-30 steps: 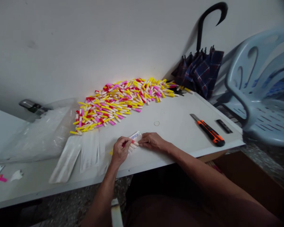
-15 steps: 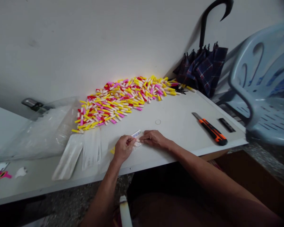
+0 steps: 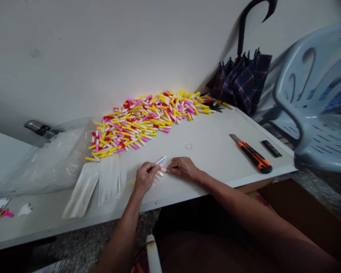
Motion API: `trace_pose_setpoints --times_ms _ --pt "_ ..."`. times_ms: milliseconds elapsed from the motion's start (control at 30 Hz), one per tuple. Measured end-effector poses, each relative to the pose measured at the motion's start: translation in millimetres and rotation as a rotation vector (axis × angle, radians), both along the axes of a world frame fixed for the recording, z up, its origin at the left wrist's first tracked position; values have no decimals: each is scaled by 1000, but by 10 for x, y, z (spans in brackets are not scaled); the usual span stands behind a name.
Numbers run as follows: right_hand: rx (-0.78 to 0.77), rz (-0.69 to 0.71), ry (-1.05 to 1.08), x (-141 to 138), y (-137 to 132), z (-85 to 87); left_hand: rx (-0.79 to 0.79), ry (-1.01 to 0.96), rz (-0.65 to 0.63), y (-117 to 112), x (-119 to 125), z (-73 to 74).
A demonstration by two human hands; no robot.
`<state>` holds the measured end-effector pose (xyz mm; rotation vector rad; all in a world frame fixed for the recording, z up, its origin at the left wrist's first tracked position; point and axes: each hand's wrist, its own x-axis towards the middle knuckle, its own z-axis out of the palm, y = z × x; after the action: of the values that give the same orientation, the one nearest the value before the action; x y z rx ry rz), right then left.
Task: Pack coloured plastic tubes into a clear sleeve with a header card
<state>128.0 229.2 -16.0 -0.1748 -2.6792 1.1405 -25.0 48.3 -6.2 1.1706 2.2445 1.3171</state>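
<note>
My left hand (image 3: pixel 144 176) is closed, thumb and finger pinching the left side of a small clear plastic packet (image 3: pixel 160 173). My right hand (image 3: pixel 183 168) pinches the packet's right edge. White-bodied sticks show through the plastic, and a white label (image 3: pixel 161 160) with blue print lies at its top. A yellow tip (image 3: pixel 133 182) sticks out left of my left hand. Beyond both hands spreads a large heap of small two-tone sticks (image 3: pixel 136 123), white with yellow, red or pink ends. A thin rubber band (image 3: pixel 188 146) rests on the table past my right hand.
On the white table (image 3: pixel 213 151) lie an orange-black utility knife (image 3: pixel 251 152) with blade out and a black case (image 3: pixel 271 148). Flat clear bags (image 3: pixel 109 182) and a big plastic bag (image 3: pixel 53 159) are at left. An umbrella (image 3: pixel 241 79) and blue chair (image 3: pixel 315 98) stand right.
Both hands stay on the packet. My left hand has shifted slightly left, and more of the white sticks shows between the hands. The whole view has moved a little.
</note>
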Motion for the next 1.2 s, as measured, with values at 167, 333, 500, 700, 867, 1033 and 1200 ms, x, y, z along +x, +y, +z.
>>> trace_pose_setpoints --times_ms 167,333,500,700,867,1033,1200 --pt "110 80 67 35 -39 -15 34 16 38 28 40 -49" --pt "85 203 71 18 75 10 42 110 5 33 75 13" --pt "105 235 39 -40 116 69 -24 226 -86 32 78 71" --pt "211 290 67 -49 52 60 -49 318 -108 48 70 46" --pt "243 284 5 -42 -2 144 -52 322 -96 48 65 50" --pt "-72 51 9 -55 104 184 -1 298 -41 31 119 67" --pt "-358 -365 -34 -61 228 144 150 371 93 81 262 89"
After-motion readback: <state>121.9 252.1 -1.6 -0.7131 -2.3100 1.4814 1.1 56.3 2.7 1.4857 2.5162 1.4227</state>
